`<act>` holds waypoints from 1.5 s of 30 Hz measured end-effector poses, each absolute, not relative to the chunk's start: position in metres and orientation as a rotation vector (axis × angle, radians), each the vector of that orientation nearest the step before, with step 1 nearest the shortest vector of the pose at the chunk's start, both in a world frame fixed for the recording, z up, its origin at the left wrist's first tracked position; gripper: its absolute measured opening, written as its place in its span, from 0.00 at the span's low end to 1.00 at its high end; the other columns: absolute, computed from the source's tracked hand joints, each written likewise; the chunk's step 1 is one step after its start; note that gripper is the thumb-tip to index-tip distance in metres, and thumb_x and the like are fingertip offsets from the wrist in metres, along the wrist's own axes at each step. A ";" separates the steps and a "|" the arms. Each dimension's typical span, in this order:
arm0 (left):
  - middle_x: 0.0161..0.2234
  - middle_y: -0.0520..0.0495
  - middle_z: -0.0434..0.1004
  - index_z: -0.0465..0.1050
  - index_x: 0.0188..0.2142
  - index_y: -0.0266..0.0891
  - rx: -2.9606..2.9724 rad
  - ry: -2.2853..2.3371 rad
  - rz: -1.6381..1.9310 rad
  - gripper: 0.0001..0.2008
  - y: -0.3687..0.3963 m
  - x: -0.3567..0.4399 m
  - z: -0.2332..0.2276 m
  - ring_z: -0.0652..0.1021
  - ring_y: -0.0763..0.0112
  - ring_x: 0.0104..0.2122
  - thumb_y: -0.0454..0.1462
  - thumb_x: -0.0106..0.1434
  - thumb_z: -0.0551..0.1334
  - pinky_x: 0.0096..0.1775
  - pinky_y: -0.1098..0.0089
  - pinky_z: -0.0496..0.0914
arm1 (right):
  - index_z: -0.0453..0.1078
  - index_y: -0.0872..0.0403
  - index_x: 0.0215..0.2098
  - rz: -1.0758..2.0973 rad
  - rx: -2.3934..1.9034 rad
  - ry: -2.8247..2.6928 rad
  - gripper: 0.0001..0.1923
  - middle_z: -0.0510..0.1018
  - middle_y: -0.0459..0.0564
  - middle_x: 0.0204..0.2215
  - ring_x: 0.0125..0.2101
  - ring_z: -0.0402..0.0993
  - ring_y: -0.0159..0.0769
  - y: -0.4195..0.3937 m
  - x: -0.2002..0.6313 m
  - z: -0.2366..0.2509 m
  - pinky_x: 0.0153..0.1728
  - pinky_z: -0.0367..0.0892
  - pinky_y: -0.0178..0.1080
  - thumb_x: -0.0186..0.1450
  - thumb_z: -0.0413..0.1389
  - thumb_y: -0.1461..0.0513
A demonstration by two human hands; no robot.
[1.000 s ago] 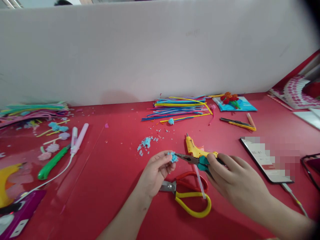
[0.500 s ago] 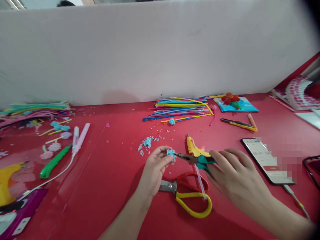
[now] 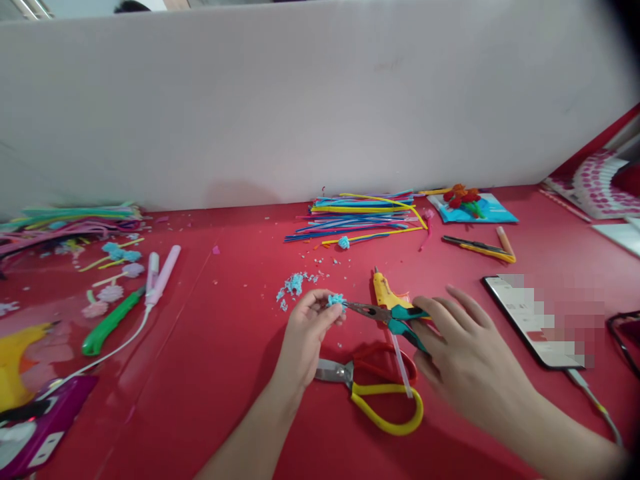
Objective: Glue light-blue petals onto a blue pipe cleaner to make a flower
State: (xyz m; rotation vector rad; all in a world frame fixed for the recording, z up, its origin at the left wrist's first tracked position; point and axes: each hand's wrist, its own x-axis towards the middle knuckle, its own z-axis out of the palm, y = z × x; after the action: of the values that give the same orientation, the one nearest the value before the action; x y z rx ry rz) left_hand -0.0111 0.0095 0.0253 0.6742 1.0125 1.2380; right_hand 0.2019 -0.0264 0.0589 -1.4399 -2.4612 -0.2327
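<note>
Left hand: the left hand pinches a small fluffy light-blue pompom between thumb and fingertips, closed snugly around it.
Right hand: the right hand wraps loosely around the teal handles of the metal needle-nose pliers, fingers partly spread, handles a little apart.
Pliers tip: the thin metal tips meet the pompom's right side; whether they bite it I cannot tell.
Pompom place: just left of the yellow plastic glue gun, held slightly above the red tabletop.
Glue gun: lies directly behind the pliers.
Scissors: red-and-yellow-handled scissors lie just in front of the glue gun, under the pliers.
Blue scraps: fluffy blue trimmings sit left of the glue gun.
Pipe cleaners: a multicoloured bundle of pipe cleaners lies well behind the glue gun, by the white partition.
Phone: a smartphone lies right of the glue gun.
</note>
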 end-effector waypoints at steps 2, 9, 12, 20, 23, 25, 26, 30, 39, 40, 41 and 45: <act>0.27 0.54 0.72 0.71 0.35 0.37 0.627 0.950 1.214 0.08 0.010 -0.013 0.027 0.74 0.78 0.27 0.32 0.53 0.65 0.33 0.76 0.68 | 0.70 0.54 0.35 0.076 -1.469 -2.402 0.08 0.70 0.55 0.41 0.37 0.68 0.43 -0.027 0.204 0.059 0.41 0.66 0.48 0.58 0.50 0.66; 0.32 0.48 0.75 0.76 0.36 0.34 0.554 0.807 1.093 0.10 0.010 -0.015 0.026 0.73 0.78 0.29 0.30 0.52 0.65 0.35 0.77 0.69 | 0.66 0.53 0.29 0.733 -1.432 -2.207 0.11 0.69 0.50 0.36 0.30 0.69 0.32 -0.028 0.210 0.058 0.32 0.66 0.36 0.66 0.48 0.59; 0.32 0.50 0.75 0.75 0.39 0.36 0.594 0.810 1.047 0.13 0.006 -0.014 0.029 0.73 0.79 0.29 0.30 0.51 0.66 0.35 0.77 0.68 | 0.66 0.54 0.28 0.603 -1.363 -2.294 0.11 0.68 0.52 0.38 0.32 0.69 0.33 -0.030 0.215 0.058 0.33 0.66 0.38 0.66 0.48 0.59; 0.29 0.47 0.77 0.73 0.36 0.35 0.815 1.005 1.138 0.09 0.002 -0.008 0.039 0.77 0.70 0.28 0.34 0.54 0.64 0.35 0.69 0.70 | 0.70 0.54 0.30 0.227 -1.355 -2.425 0.09 0.69 0.55 0.42 0.37 0.70 0.40 -0.035 0.224 0.059 0.36 0.67 0.42 0.64 0.51 0.59; 0.29 0.47 0.77 0.74 0.38 0.34 0.828 1.046 1.133 0.10 0.001 -0.007 0.040 0.77 0.71 0.27 0.35 0.54 0.64 0.35 0.69 0.71 | 0.70 0.54 0.31 0.059 -1.316 -2.468 0.09 0.70 0.57 0.41 0.38 0.70 0.43 -0.034 0.222 0.060 0.34 0.67 0.43 0.64 0.51 0.59; 0.27 0.48 0.77 0.73 0.37 0.35 0.843 1.058 1.132 0.10 0.001 -0.007 0.040 0.77 0.72 0.25 0.35 0.54 0.64 0.33 0.71 0.70 | 0.71 0.54 0.33 -0.083 -1.275 -2.480 0.09 0.70 0.58 0.41 0.37 0.70 0.44 -0.033 0.220 0.062 0.32 0.67 0.43 0.64 0.50 0.60; 0.26 0.49 0.77 0.73 0.36 0.35 0.850 1.061 1.137 0.09 0.001 -0.006 0.040 0.76 0.73 0.25 0.34 0.54 0.64 0.32 0.71 0.70 | 0.71 0.55 0.34 -0.147 -1.257 -2.485 0.09 0.71 0.59 0.40 0.37 0.70 0.45 -0.033 0.220 0.063 0.31 0.67 0.43 0.64 0.50 0.60; 0.24 0.50 0.77 0.73 0.36 0.35 0.852 1.079 1.128 0.09 0.001 -0.007 0.039 0.76 0.73 0.23 0.35 0.54 0.64 0.30 0.72 0.70 | 0.72 0.55 0.35 -0.310 -1.230 -2.513 0.12 0.72 0.59 0.38 0.35 0.70 0.45 -0.030 0.219 0.067 0.30 0.66 0.43 0.65 0.48 0.59; 0.22 0.49 0.78 0.76 0.35 0.35 0.825 1.134 1.144 0.10 0.003 -0.008 0.037 0.76 0.72 0.23 0.36 0.52 0.66 0.31 0.70 0.70 | 0.73 0.56 0.33 -0.333 -1.244 -2.533 0.12 0.72 0.60 0.39 0.37 0.70 0.46 -0.031 0.217 0.065 0.34 0.67 0.46 0.64 0.48 0.62; 0.22 0.49 0.78 0.76 0.35 0.35 0.831 1.129 1.147 0.10 0.003 -0.007 0.037 0.76 0.72 0.23 0.36 0.52 0.66 0.31 0.71 0.70 | 0.73 0.57 0.32 -0.307 -1.249 -2.526 0.12 0.72 0.60 0.39 0.38 0.70 0.46 -0.031 0.216 0.064 0.36 0.68 0.46 0.64 0.48 0.62; 0.22 0.49 0.77 0.76 0.34 0.35 0.834 1.126 1.150 0.10 0.003 -0.007 0.038 0.76 0.72 0.22 0.36 0.52 0.66 0.31 0.71 0.70 | 0.73 0.57 0.31 -0.271 -1.251 -2.514 0.12 0.72 0.59 0.39 0.39 0.70 0.46 -0.032 0.216 0.063 0.38 0.68 0.47 0.64 0.48 0.62; 0.24 0.50 0.77 0.75 0.36 0.36 0.814 1.128 1.150 0.10 0.001 -0.007 0.041 0.76 0.73 0.23 0.35 0.53 0.66 0.32 0.71 0.69 | 0.72 0.57 0.30 0.102 -1.311 -2.414 0.11 0.73 0.58 0.40 0.39 0.72 0.43 -0.033 0.216 0.063 0.40 0.68 0.43 0.63 0.49 0.63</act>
State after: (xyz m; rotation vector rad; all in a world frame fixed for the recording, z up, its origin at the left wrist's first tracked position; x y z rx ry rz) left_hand -0.0066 0.0015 0.0415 0.8141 1.1284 1.1497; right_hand 0.2162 -0.0326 0.0627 -1.3108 -2.4136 0.1022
